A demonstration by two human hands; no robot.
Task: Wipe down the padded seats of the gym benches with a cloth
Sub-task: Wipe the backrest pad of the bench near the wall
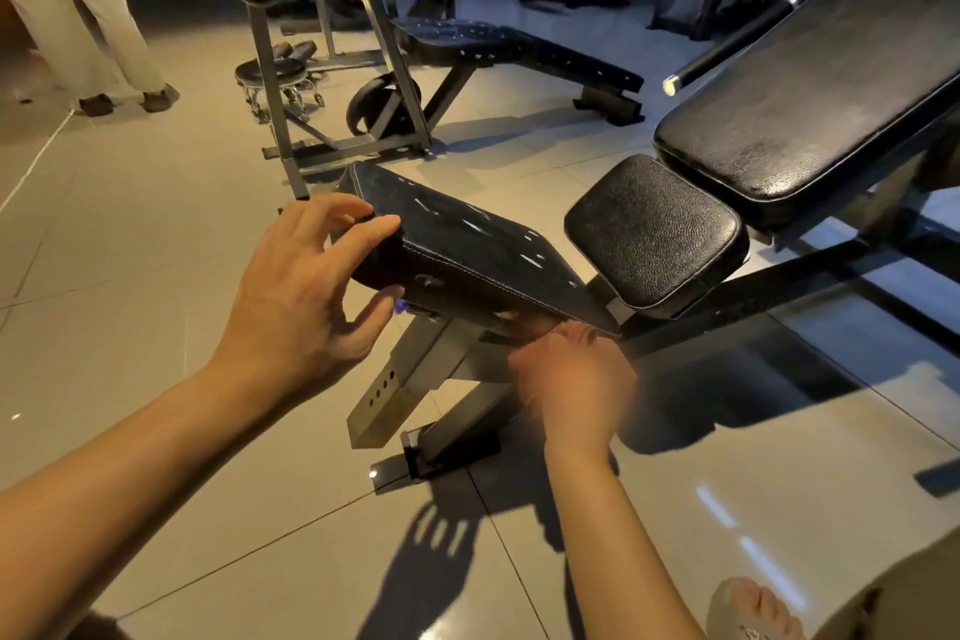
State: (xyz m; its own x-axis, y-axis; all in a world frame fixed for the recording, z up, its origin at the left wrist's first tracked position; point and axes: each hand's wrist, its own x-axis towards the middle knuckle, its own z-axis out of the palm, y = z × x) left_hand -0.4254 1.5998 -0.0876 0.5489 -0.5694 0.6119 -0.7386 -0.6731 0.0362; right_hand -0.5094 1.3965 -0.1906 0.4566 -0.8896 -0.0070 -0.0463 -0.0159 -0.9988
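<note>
A black slanted arm pad (pixel 467 244) with white stitching sits on a grey steel post in the middle, with shiny streaks on its top. My left hand (pixel 301 296) holds its left end, fingers over the top edge and thumb under it. My right hand (pixel 571 374) is blurred at the pad's lower right edge, with its fingertips hidden under the pad. I see no cloth; a small blue bit (pixel 400 308) shows under the pad by my left thumb. To the right are the bench's small black seat (pixel 654 234) and its long inclined backrest (pixel 810 104).
A second black bench (pixel 519 49) on a rack with weight plates stands behind. A small wheeled stool (pixel 278 78) is beside it. A person's legs (pixel 83 16) stand at the far left. A chrome-tipped bar (pixel 727 47) juts out near the backrest. My sandalled foot (pixel 753 608) is at the bottom right.
</note>
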